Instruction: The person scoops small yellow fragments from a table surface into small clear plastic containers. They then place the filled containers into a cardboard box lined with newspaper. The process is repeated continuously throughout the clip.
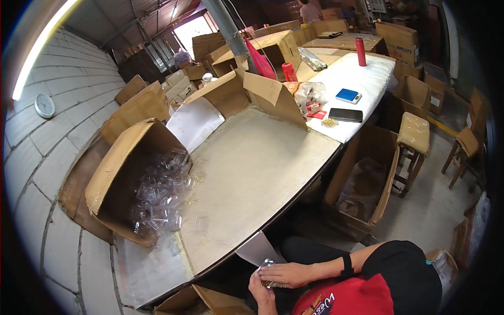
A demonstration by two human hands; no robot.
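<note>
Low over my lap, at the table's front edge, my left hand (259,292) is wrapped round a small shiny clear case (266,265) with brownish-gold bits showing in it. My right hand (287,275) lies across the same case from the right, its fingers closed against it. The fingers cover most of the case, so its exact kind is hard to make out. Beside my hands a pale grey flap or sheet (258,249) leans below the table edge. Many similar clear plastic cases (160,205) spill from a tipped cardboard box (122,176) onto the table's left side.
The brown-topped table (252,157) stretches ahead. On white foam (367,73) at right lie a phone (345,115), a blue scale (348,95), a gold heap of small parts (329,123) and a red bottle (360,51). An open carton (386,173) and padded stool (413,131) stand right.
</note>
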